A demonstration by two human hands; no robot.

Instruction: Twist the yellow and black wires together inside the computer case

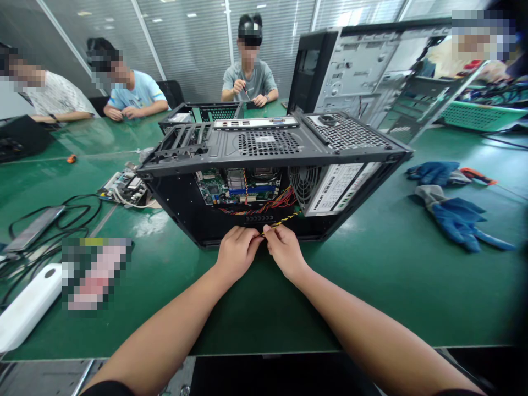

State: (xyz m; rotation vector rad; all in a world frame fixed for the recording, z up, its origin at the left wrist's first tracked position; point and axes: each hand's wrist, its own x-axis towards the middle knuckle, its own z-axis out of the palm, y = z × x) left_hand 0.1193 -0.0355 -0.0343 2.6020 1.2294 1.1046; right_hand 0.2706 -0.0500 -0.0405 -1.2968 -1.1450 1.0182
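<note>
An open black computer case (272,159) stands in front of me with its perforated back panel facing up. Inside it are a green motherboard (214,190), a bundle of red and orange wires (268,209) and a labelled power supply (340,190) with its fan grille. A twisted yellow and black cable (287,219) runs from near the power supply to my fingers. My left hand (238,248) and my right hand (286,248) are closed close together at the case's lower front edge, pinching that cable. Its tip is hidden by my fingers.
Blue work gloves (447,217) and an orange-handled screwdriver (478,176) lie at the right. Another opened case (350,71) stands behind. Black cables (82,201), circuit boards (130,184) and a white power strip (31,308) are at the left. Several people sit across the green table (412,297).
</note>
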